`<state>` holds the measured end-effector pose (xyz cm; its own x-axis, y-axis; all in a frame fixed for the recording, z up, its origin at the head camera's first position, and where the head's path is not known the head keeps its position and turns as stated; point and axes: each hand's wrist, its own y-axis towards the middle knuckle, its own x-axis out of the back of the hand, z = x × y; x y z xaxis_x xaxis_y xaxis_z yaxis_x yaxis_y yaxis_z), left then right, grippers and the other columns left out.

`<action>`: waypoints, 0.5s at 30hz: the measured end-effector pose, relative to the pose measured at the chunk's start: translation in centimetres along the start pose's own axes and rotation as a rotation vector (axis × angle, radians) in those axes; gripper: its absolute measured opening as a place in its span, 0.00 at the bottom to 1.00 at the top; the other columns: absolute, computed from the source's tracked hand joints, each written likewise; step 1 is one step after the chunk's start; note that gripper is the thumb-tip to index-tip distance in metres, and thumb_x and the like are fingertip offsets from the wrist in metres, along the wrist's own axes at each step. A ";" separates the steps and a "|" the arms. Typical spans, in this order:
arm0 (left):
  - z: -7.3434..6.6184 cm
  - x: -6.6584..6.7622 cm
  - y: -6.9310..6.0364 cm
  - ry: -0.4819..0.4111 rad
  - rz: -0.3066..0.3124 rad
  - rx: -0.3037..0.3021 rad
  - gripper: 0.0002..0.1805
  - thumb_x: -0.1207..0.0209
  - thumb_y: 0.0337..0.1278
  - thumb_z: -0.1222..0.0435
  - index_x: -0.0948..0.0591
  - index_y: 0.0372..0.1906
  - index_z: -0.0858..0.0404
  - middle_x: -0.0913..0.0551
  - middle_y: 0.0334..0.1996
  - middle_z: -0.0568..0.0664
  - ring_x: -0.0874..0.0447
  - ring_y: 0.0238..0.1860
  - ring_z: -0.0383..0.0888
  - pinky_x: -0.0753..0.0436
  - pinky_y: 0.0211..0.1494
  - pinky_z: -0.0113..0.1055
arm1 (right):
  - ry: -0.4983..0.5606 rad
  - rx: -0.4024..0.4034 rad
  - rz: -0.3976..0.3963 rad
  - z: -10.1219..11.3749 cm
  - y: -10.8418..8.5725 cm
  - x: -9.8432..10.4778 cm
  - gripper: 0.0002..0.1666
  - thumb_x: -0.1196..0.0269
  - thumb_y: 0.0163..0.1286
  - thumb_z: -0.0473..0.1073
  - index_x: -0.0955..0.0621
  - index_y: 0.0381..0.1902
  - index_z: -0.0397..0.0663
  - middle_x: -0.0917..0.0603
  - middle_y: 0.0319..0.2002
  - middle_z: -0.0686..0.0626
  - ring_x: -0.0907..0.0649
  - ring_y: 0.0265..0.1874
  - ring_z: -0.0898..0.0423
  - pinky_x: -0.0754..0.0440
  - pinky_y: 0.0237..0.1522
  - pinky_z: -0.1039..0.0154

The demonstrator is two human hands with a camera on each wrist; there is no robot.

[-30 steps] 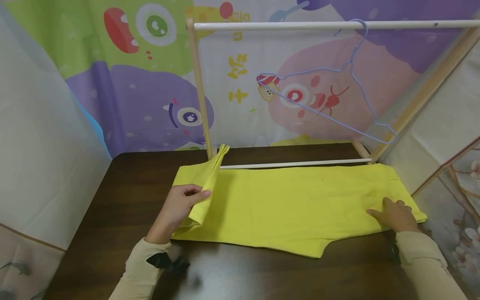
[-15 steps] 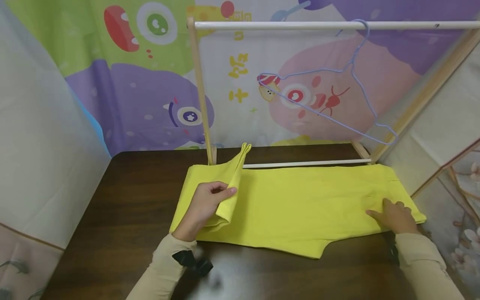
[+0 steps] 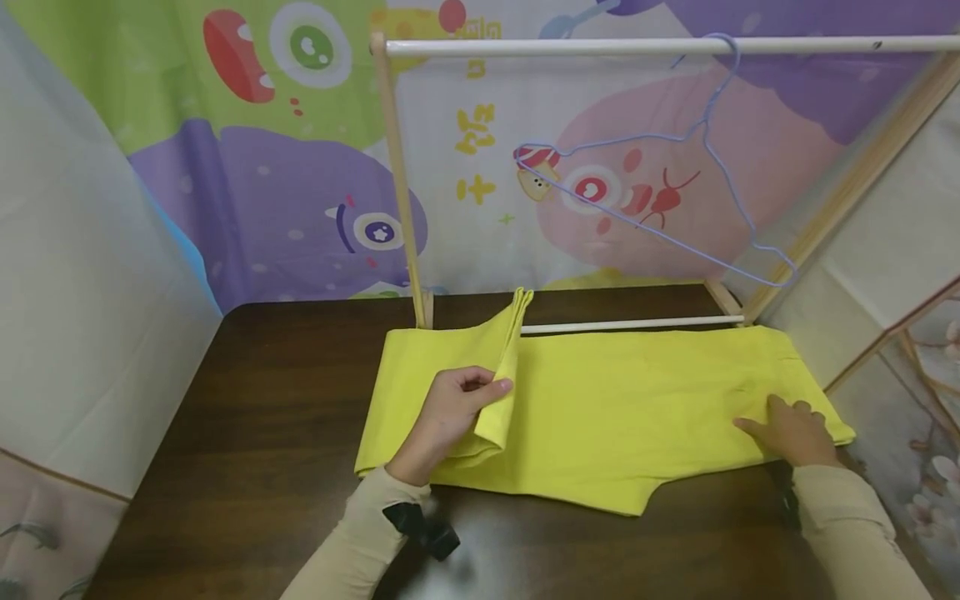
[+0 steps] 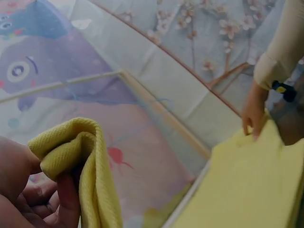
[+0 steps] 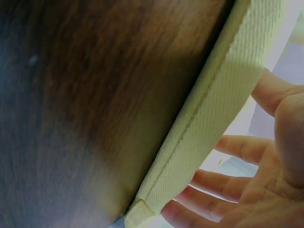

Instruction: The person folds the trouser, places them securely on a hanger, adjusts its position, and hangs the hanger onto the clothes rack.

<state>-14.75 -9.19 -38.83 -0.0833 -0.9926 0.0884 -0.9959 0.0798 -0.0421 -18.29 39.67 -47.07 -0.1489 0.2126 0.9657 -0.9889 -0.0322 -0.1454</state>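
Yellow trousers (image 3: pixel 600 408), laid one leg over the other, lie lengthwise on the dark table. My left hand (image 3: pixel 453 408) pinches the hem end of the legs between thumb and fingers, lifted and doubled back over the rest of the cloth. The left wrist view shows the layered yellow hem (image 4: pixel 90 156) curling out of that grip. At the opposite end, my right hand (image 3: pixel 798 429) rests on the waist part with its fingers spread. Seen from the right wrist, its extended fingers (image 5: pixel 213 187) touch the top of the cloth beside a seamed edge.
Behind the trousers stands a rack with a white top bar (image 3: pixel 570 47) and wooden posts. A blue wire hanger (image 3: pixel 705 125) hangs from that bar. The brown table (image 3: pixel 225 417) extends left and in front. A printed curtain (image 3: pixel 300 200) covers the back, with pale panels at the sides.
My left hand has moved right, carrying the trouser hems along, and the fold at the left end has shifted right. My right hand stays in place on the waist part.
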 end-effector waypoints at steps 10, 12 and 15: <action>2.5 -0.7 0.2 0.035 0.017 0.090 0.13 0.35 0.59 0.66 0.17 0.41 0.74 0.19 0.32 0.51 0.26 0.35 0.42 0.25 0.40 0.32 | -0.011 0.002 0.014 0.4 0.1 0.4 0.48 0.44 0.69 0.66 0.32 0.49 0.15 0.28 0.39 0.17 0.30 0.38 0.19 0.33 0.39 0.31; 2.7 -0.8 0.2 0.041 0.005 0.088 0.13 0.35 0.59 0.66 0.16 0.42 0.74 0.19 0.33 0.51 0.25 0.35 0.42 0.24 0.40 0.32 | -0.012 -0.004 0.028 0.8 0.2 0.6 0.45 0.44 0.70 0.64 0.30 0.46 0.16 0.29 0.38 0.17 0.30 0.37 0.19 0.32 0.37 0.31; 3.0 -1.2 0.3 0.047 -0.001 0.079 0.14 0.36 0.60 0.65 0.16 0.43 0.74 0.18 0.33 0.51 0.25 0.35 0.42 0.24 0.40 0.33 | -0.010 -0.014 0.037 1.6 0.1 1.0 0.42 0.44 0.71 0.61 0.28 0.45 0.17 0.30 0.38 0.17 0.30 0.37 0.18 0.30 0.34 0.31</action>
<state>-14.82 -8.25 -41.89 -0.0858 -0.9871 0.1350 -0.9903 0.0697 -0.1200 -18.57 38.28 -45.81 -0.1858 0.2013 0.9617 -0.9825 -0.0266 -0.1843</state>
